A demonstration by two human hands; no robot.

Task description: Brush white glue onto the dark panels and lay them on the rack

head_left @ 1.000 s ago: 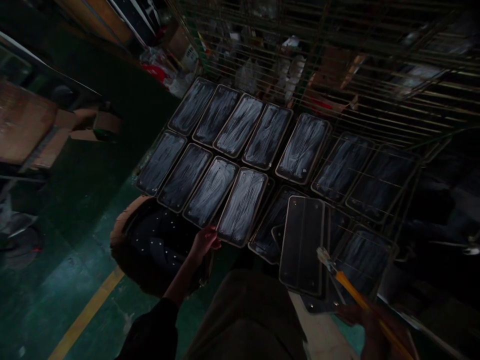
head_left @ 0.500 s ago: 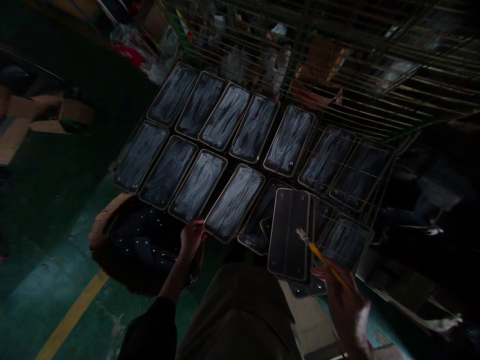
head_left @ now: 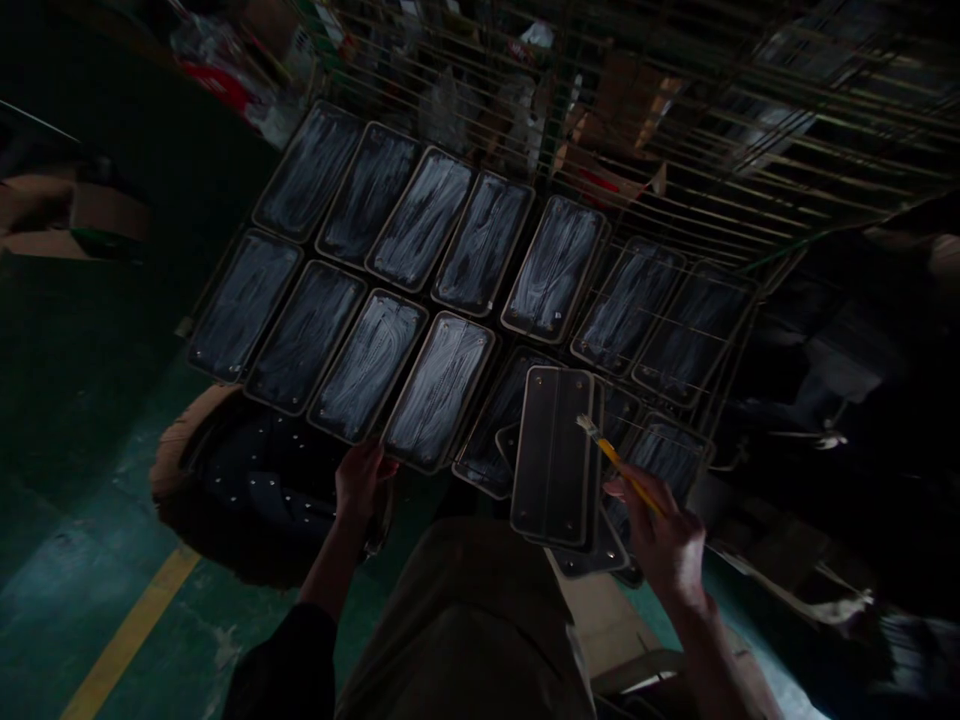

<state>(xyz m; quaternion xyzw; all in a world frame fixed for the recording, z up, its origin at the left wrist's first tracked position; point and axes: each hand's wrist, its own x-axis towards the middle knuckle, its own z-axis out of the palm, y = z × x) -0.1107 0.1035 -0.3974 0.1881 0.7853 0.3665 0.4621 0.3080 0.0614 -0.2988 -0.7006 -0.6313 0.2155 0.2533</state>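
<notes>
My left hand (head_left: 360,478) reaches to the near edge of a dark rectangular panel (head_left: 439,390) streaked with white, its fingers curled at that edge; the grip itself is too dark to make out. My right hand (head_left: 664,535) is closed around a yellow-handled brush (head_left: 611,455), whose bristles touch the upper right of a plain dark panel (head_left: 553,455). This panel lies on top of a small stack. Several more white-streaked panels (head_left: 420,220) lie in two rows on a wire rack (head_left: 750,290).
A round basket (head_left: 225,480) of dark pieces with small light dots stands on the green floor below the rack's near edge. A yellow line (head_left: 127,635) crosses the floor. Wire shelving (head_left: 675,120) and cardboard boxes fill the back. My lap (head_left: 465,620) is in front.
The view has shifted, so the rack sits further left and up. My right hand came up into view, bringing the brush to the plain panel's upper right. My left hand stays at the streaked panel's edge.
</notes>
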